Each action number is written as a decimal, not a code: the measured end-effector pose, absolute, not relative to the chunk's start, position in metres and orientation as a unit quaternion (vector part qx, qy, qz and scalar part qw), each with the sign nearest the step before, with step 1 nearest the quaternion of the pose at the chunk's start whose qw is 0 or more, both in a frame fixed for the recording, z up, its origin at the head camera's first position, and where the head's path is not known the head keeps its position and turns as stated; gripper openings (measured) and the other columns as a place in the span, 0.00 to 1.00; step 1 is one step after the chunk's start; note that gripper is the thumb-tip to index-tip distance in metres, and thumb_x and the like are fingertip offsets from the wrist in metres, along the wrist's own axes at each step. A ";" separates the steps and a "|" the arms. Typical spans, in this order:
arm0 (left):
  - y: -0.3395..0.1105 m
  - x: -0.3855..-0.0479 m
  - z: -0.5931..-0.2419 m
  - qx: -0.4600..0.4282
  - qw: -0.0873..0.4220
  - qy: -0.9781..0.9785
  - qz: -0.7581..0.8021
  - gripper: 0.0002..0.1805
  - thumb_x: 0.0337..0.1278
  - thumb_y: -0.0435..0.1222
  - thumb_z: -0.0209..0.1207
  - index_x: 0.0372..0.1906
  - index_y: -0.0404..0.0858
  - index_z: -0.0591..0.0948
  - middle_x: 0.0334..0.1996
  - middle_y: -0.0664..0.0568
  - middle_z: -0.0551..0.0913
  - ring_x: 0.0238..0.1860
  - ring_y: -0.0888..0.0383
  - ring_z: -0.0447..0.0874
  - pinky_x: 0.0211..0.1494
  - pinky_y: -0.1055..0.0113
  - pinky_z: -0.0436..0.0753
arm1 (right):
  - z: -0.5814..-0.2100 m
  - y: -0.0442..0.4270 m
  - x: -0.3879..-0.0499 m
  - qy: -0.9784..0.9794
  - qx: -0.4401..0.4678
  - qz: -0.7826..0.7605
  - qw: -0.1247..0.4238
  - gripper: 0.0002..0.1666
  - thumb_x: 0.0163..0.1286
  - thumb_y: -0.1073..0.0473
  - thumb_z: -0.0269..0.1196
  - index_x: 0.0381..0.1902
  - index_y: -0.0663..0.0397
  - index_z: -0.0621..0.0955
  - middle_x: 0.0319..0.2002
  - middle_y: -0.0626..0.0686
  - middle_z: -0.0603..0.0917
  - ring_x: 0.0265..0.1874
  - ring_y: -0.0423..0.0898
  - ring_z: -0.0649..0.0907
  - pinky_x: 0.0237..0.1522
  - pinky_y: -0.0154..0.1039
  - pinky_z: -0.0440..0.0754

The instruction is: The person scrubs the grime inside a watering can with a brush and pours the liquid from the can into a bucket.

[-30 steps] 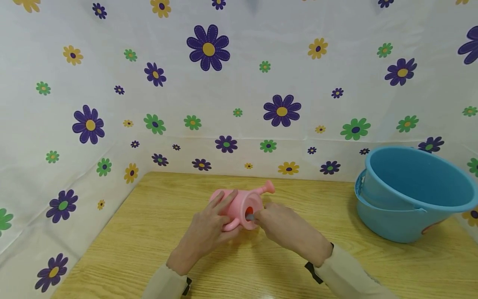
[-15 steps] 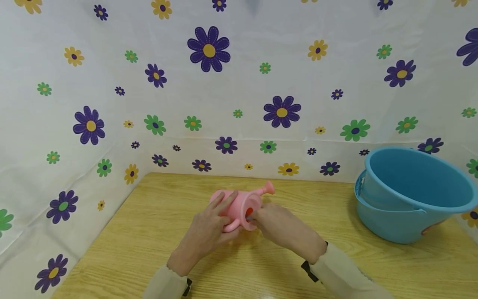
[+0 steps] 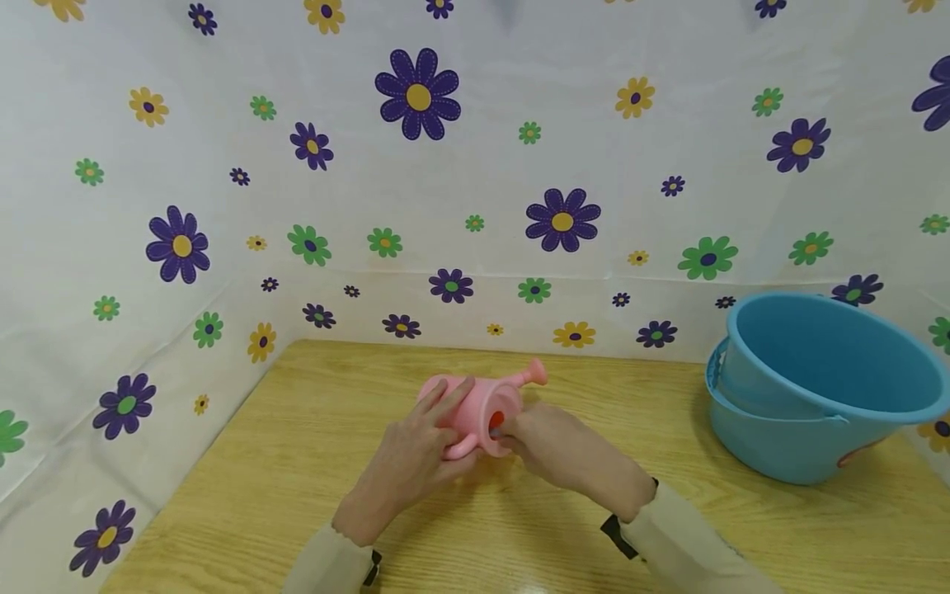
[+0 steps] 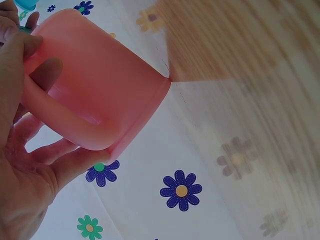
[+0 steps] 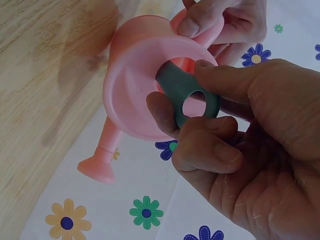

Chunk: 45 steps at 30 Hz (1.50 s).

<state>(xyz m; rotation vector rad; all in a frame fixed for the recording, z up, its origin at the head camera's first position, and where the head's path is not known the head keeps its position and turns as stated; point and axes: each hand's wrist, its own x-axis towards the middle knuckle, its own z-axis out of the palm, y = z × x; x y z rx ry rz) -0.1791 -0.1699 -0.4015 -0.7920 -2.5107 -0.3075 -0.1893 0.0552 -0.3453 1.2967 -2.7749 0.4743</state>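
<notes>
A pink toy watering can (image 3: 469, 406) lies tilted on its side on the table, its opening toward me and its spout to the right. My left hand (image 3: 408, 459) grips it around the body and handle, fingers spread over the top. In the right wrist view, my right hand (image 5: 250, 135) pinches a dark teal handle (image 5: 175, 82) with a round hole at its end. The handle's other end goes into the can's opening and is hidden there. Something red-orange (image 3: 496, 419) shows inside the can; its kind cannot be told.
A large blue bucket (image 3: 772, 450) stands at the right of the wooden table (image 3: 319, 396), its handle hanging on the outside. A white flowered sheet (image 3: 475, 165) hangs behind the table and along its left side.
My right hand has shifted slightly left toward the can's opening, and less of the handle shows in the head view. The left hand and the watering can stay in place.
</notes>
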 end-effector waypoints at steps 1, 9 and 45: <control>-0.170 -0.179 -0.401 -0.289 0.242 -0.919 -0.113 0.22 0.57 0.45 0.70 0.12 0.44 0.78 0.70 0.50 0.78 0.69 0.42 0.77 0.30 0.70 0.87 | -0.344 0.057 -0.189 -0.894 0.419 0.156 0.017 0.02 0.71 0.67 0.65 0.37 0.56 0.84 0.24 0.45 0.77 0.23 0.37 0.72 0.28 0.26 0.71; -0.170 -0.179 -0.401 -0.290 0.237 -0.920 -0.116 0.22 0.58 0.45 0.70 0.12 0.44 0.77 0.70 0.50 0.78 0.69 0.42 0.77 0.30 0.71 0.86 | -0.337 0.070 -0.189 -0.884 0.427 0.191 -0.005 0.05 0.72 0.66 0.64 0.36 0.56 0.86 0.23 0.44 0.78 0.22 0.34 0.70 0.27 0.25 0.69; -0.173 -0.181 -0.401 -0.295 0.259 -0.910 -0.131 0.24 0.57 0.46 0.71 0.11 0.45 0.75 0.69 0.49 0.79 0.67 0.40 0.79 0.27 0.69 0.85 | -0.347 0.081 -0.195 -0.873 0.421 0.246 0.010 0.07 0.74 0.67 0.61 0.43 0.61 0.86 0.20 0.41 0.73 0.18 0.29 0.64 0.22 0.24 0.62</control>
